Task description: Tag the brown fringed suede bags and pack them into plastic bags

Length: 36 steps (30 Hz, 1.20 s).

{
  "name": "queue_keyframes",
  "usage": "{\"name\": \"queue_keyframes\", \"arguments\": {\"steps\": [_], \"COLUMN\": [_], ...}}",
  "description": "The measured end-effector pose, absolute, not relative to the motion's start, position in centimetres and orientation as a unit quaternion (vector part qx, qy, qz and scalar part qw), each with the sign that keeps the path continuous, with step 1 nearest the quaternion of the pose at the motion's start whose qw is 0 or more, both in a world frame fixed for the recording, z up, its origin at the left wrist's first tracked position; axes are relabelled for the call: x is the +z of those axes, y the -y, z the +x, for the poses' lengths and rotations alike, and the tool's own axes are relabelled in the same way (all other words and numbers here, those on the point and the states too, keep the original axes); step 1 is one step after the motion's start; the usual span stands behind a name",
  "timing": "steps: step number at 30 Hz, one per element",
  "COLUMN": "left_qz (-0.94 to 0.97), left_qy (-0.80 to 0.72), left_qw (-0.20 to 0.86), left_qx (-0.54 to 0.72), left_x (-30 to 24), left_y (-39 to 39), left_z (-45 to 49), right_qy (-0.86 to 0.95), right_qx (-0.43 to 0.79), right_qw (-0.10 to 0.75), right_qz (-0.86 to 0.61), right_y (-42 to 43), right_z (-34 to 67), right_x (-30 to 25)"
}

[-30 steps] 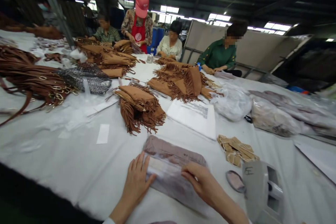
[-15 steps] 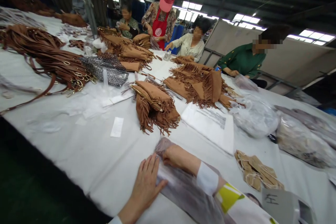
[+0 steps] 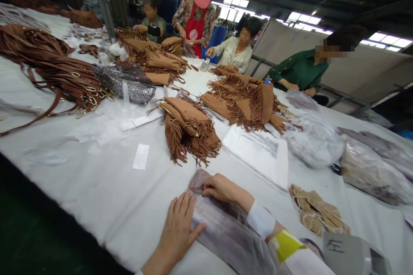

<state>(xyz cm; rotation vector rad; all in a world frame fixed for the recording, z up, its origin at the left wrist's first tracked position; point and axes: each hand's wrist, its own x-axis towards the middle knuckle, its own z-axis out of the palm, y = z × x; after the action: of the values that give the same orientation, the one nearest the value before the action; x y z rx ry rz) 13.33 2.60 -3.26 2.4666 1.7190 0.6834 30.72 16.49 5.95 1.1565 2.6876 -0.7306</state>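
A long clear plastic bag (image 3: 232, 236) with greyish-brown contents lies at the near edge of the white table. My left hand (image 3: 180, 219) rests flat with fingers stretched out, its fingertips and thumb along the bag's left edge. Over the bag's far end, my right hand (image 3: 221, 187) has its fingers curled and pinched on the plastic; what lies beneath the fingertips is partly hidden. Just beyond my hands sits a brown fringed bag (image 3: 192, 131) with an exposed zip. A small white paper slip (image 3: 141, 157) lies to the left.
Brown straps with metal clasps (image 3: 67, 77) are heaped at left, beside a bubble-wrap-like bundle (image 3: 129, 84). More fringed bags (image 3: 241, 99) lie farther back. At right are a white printed sheet (image 3: 258, 152), brown tags (image 3: 318, 208) and plastic bundles (image 3: 374, 172). Several co-workers stand across the table.
My right hand has shifted slightly right and lifted a little at the bag's far end, and the plastic there spreads wider. My left hand stays flat in about the same place.
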Motion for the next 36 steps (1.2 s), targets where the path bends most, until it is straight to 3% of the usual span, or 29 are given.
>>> {"name": "queue_keyframes", "arguments": {"steps": [9,25,36], "left_qz": [0.799,0.797,0.796], "left_qy": [-0.566,-0.567,-0.569], "left_qw": [0.024,0.027,0.028], "left_qx": [0.203,0.207,0.203], "left_x": [-2.8,-2.9,-3.1], "left_y": [-2.6,-2.5,-2.5], "left_z": [13.4,13.3,13.4], "right_qy": [-0.93,-0.825,-0.785], "right_qx": [-0.149,-0.309,-0.303], "right_qw": [-0.005,-0.029,-0.004], "right_qz": [0.337,0.472,0.541], "right_y": [-12.7,-14.2,-14.2], "right_z": [30.7,31.1,30.7], "right_x": [6.7,6.6,6.1]}}
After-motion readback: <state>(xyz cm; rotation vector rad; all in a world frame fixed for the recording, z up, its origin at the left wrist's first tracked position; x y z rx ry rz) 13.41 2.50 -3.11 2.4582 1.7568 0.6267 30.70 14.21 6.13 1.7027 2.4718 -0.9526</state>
